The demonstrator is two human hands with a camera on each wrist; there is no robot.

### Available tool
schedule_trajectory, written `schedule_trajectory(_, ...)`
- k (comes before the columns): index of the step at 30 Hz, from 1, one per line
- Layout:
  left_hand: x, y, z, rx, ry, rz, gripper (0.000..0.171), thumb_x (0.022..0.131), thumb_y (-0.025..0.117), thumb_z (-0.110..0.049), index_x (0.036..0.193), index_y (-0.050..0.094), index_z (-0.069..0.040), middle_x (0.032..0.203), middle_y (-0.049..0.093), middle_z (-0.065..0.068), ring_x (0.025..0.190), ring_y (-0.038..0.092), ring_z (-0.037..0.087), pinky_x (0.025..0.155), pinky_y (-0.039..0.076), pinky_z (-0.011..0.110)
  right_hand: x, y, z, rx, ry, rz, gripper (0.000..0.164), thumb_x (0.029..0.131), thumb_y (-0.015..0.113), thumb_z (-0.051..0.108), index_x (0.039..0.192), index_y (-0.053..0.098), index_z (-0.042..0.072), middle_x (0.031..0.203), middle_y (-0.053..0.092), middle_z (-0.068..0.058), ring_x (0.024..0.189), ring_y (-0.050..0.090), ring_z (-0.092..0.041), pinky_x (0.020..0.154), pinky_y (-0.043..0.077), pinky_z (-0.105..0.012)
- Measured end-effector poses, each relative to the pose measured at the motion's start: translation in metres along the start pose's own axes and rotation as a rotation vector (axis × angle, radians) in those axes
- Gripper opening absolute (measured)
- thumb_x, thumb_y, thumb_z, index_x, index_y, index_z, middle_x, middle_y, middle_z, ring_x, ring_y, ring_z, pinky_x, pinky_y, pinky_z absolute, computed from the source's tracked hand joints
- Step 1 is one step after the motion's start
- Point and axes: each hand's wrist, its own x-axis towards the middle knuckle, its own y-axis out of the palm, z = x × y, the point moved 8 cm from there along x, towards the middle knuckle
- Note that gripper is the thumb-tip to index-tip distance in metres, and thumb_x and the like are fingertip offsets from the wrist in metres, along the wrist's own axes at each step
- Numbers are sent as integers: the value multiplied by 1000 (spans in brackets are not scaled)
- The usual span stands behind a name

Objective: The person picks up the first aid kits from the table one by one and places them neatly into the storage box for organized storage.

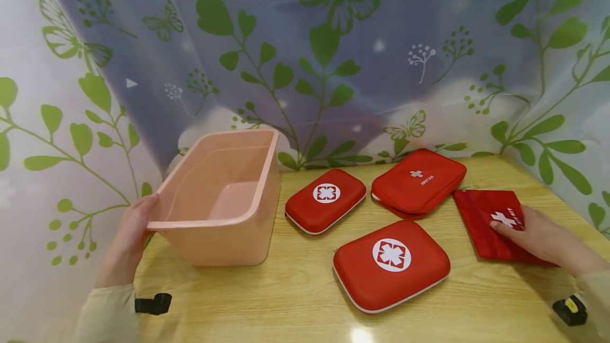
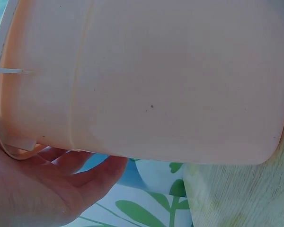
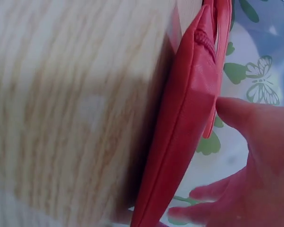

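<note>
My left hand grips the near left corner of a pink plastic bin, with the thumb over the rim and the fingers underneath. From the left wrist view, the bin's outer wall fills most of the picture. My right hand holds a flat red first aid kit pouch at its right side. Its thumb lies across the white lettering; the other fingers are mostly hidden behind the pouch's edge. In the right wrist view, the thumb touches the pouch's upper face.
Two red hard-shell first aid cases, a smaller one and a larger one, lie mid-table. Behind them at the right is a soft red first aid bag, close to the pouch. A leaf-printed curtain hangs behind the wooden table.
</note>
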Motion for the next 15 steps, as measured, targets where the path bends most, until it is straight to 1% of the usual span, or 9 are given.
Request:
schedule_trajectory(2,0,0,0,3,2,-3,52,105,41,-35,139,39,5,85,59,-21,80,58,-2,71,49,18,1,4,-3,11,44,43,97,94,51,61,121,24,-28,106,46,-43,89,51,-49,76,46,-60)
schedule_trajectory(5,0,1,0,2,-2,-6,54,105,41,-35,141,37,6,85,59,-21,80,58,-2,71,49,18,2,8,-7,-19,131,96,106,90,48,68,118,17,-30,108,41,-49,92,49,-54,81,45,-61)
schedule_trajectory(7,-1,1,2,4,-6,-7,58,105,41,-34,143,34,8,84,59,-21,79,58,-2,71,49,18,3,8,-8,-31,161,106,109,88,50,69,117,15,-31,109,40,-51,94,49,-56,82,45,-61)
schedule_trajectory(9,-2,2,3,9,-8,-5,63,105,41,-35,145,28,12,84,58,-21,79,58,-1,71,48,18,4,9,-10,-37,181,117,110,87,53,68,116,15,-31,108,41,-51,93,50,-56,82,46,-59)
schedule_trajectory(11,-3,3,4,12,-4,-4,64,105,41,-35,145,27,13,84,58,-21,79,59,-1,71,49,18,5,8,-12,-16,185,120,109,85,57,67,114,16,-30,103,43,-49,91,51,-54,80,47,-57)
schedule_trajectory(15,-3,5,4,9,6,-11,60,105,42,-35,142,34,11,84,59,-20,79,59,0,71,49,18,8,6,-20,50,185,123,108,82,64,64,112,18,-29,97,44,-41,88,49,-48,77,47,-52)
